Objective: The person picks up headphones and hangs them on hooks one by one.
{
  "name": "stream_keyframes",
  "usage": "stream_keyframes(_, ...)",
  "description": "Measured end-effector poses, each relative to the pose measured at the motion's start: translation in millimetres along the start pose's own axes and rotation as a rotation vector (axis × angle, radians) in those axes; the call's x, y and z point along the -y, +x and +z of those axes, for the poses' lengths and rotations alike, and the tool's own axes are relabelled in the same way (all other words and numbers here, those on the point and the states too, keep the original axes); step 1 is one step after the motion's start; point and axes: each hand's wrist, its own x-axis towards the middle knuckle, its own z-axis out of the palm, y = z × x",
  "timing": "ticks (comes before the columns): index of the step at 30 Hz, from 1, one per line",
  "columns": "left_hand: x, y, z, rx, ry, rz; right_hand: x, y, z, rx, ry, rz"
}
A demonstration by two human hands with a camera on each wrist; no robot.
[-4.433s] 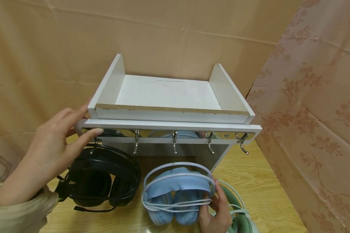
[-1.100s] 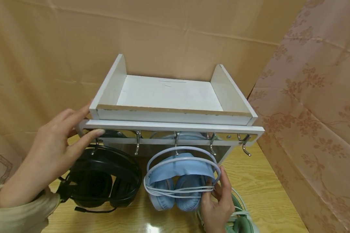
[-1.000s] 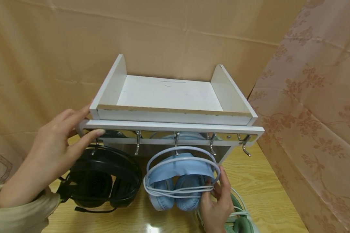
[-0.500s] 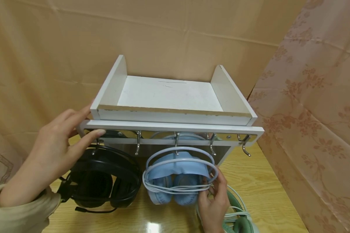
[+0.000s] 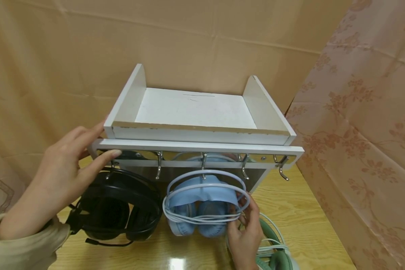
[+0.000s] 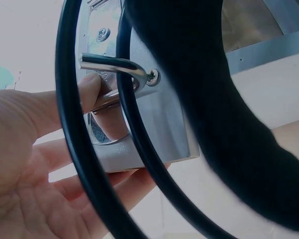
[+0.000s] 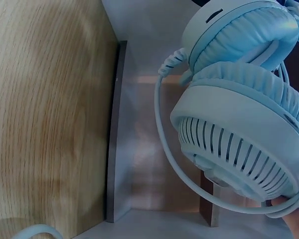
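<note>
My left hand (image 5: 65, 161) grips the left end of the white hook rail (image 5: 195, 144), thumb on its metal plate. A black headset (image 5: 126, 193) with a microphone boom hangs from the leftmost hook (image 6: 109, 63); its bands cross in front of that hand in the left wrist view. My right hand (image 5: 246, 234) holds a light-blue headset (image 5: 206, 195) by its right side, the cable wound around it. The twin bands of this headset overlap the tip of the middle hook (image 5: 203, 168). Its slotted ear cup (image 7: 234, 134) fills much of the right wrist view.
A white shelf (image 5: 197, 108) with raised sides stands above the rail. Other metal hooks (image 5: 244, 167) line the rail to the right. A green headset (image 5: 280, 258) with a pale cable lies on the wooden table (image 5: 300, 217) beside my right hand. Cloth backdrops enclose the back and right.
My right hand has lifted the light-blue headset from lower down to the middle hook, then shifted it slightly left over the last second. My left hand keeps its grip on the rail.
</note>
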Motion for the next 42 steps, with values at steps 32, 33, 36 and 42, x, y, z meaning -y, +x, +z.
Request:
stream_keyframes(32, -0.5, 0.0, 0.7, 0.005, 0.004, -0.017, 2, 0, -10.5, 0.14, -0.089, 0.141)
stream_keyframes(33, -0.5, -0.1, 0.8, 0.001, 0.006, -0.016, 3, 0, -11.3, 0.146, -0.09, 0.151)
stream_keyframes(36, -0.7, 0.0, 1.1, -0.006, 0.011, -0.009, 3, 0, -13.1, 0.164, -0.075, 0.168)
stream_keyframes(42, -0.9, -0.1, 0.8, 0.016, 0.003, -0.025, 2, -1, -15.8, 0.198, 0.007, 0.179)
